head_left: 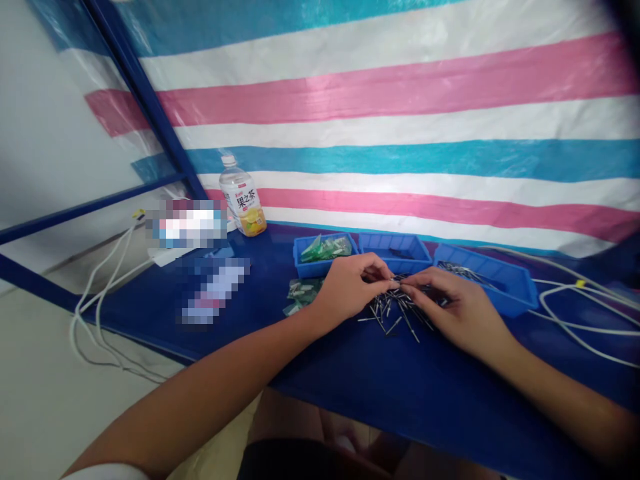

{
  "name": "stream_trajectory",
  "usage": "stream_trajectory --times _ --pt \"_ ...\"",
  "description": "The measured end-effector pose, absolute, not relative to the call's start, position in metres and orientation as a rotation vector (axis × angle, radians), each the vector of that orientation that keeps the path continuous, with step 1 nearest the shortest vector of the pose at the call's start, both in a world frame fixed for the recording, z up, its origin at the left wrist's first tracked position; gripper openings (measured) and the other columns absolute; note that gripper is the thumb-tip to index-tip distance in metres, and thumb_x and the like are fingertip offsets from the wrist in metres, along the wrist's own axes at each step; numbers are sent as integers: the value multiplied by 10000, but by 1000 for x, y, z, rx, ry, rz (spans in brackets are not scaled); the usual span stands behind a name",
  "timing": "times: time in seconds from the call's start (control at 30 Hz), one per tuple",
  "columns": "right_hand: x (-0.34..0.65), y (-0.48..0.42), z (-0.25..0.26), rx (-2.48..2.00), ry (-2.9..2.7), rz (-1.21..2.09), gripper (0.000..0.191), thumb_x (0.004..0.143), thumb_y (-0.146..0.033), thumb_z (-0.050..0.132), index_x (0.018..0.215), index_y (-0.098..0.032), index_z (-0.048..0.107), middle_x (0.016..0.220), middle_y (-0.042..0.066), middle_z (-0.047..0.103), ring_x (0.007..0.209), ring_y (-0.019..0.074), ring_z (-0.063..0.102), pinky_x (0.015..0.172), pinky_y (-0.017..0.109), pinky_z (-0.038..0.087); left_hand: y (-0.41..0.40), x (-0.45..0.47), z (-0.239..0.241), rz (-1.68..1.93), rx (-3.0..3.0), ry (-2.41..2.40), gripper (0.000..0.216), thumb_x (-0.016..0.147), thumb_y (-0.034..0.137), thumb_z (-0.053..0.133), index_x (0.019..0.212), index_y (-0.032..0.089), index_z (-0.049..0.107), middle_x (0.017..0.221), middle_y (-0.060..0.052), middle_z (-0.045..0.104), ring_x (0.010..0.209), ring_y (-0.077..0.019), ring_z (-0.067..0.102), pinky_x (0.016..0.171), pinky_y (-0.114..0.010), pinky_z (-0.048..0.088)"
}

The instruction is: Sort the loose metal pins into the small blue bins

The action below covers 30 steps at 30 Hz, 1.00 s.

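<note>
Over a loose pile of thin dark and silvery metal pins (396, 313), both hands meet at the fingertips. My left hand (353, 283) is closed in a pinch, thumb against forefinger. My right hand (453, 303) also pinches, its tips almost touching the left ones. Whatever small piece sits between the fingers is too small to make out. Behind the hands stand a blue bin (301, 268) with green plastic packets (325, 249), a middle blue bin (413, 264) with a few dark pieces, and a right blue bin (515, 293) holding more thin pins (463, 272).
Clear bags of small parts (300, 293) lie left of the pile. A drink bottle (244, 200) stands at the back left. White cables (590, 327) run across the right of the blue table (350, 380); others (100, 313) hang at its left edge. A striped sheet (375, 100) hangs behind.
</note>
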State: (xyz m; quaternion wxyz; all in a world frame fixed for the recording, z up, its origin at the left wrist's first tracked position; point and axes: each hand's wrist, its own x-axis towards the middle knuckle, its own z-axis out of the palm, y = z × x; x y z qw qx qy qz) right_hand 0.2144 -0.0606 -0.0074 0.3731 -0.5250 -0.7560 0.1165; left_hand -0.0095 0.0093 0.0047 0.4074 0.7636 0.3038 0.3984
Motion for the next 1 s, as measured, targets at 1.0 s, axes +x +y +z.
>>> stream_trajectory --times 1.0 --pt "213 -59 -6 -1240 -932 1088 307 913 -515 765 913 -211 728 648 12 650 488 128 555 391 223 400 22 -22 -8 613 2723 712 345 1011 295 644 1317 159 727 1273 -139 770 1152 -294 717 1040 -459 557"
